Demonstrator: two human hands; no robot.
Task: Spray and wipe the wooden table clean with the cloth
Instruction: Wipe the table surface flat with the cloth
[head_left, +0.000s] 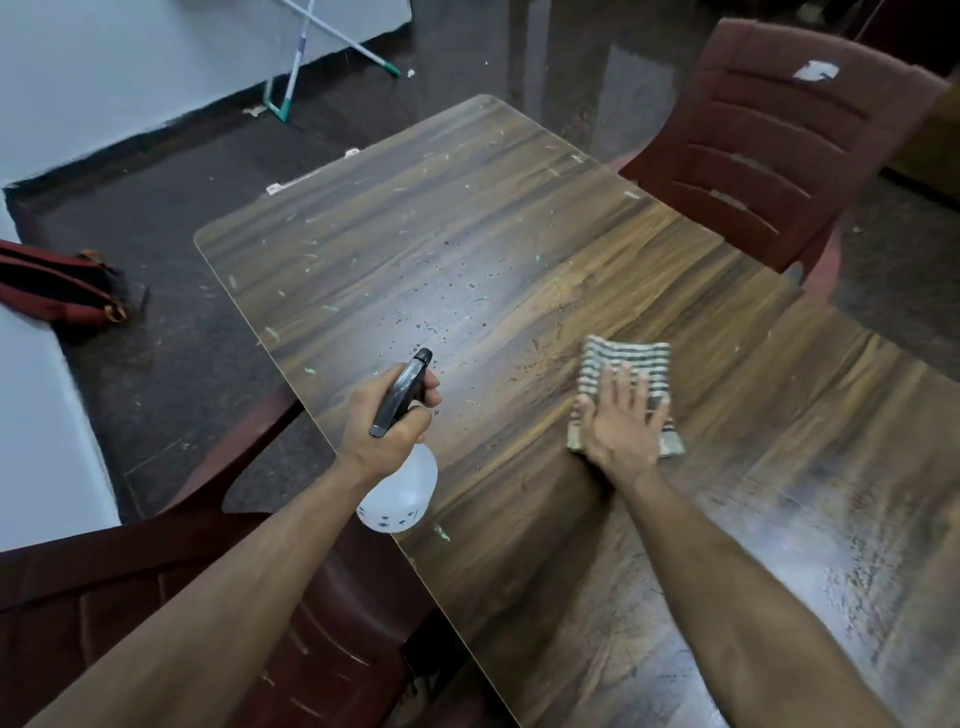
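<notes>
While left hand (387, 415) grips spray bottle (397, 493) | right hand (621, 421) fingers (621, 382) spread flat atop cloth (628, 364) | table (519, 218)

Your hands: two, left (387, 421) and right (621, 423)
Your spray bottle (397, 488): one
Your cloth (626, 364): one
Surface (467, 218): one
Chairs around you: two, far (769, 140), near (171, 582)
Bag (52, 288): one

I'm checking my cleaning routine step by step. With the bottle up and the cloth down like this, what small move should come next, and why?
Probably push the cloth forward under the right hand into the droplets ahead of the spray bottle held by the left hand. That patch is already wet, and pale green flecks remain on the far part of the table.
</notes>
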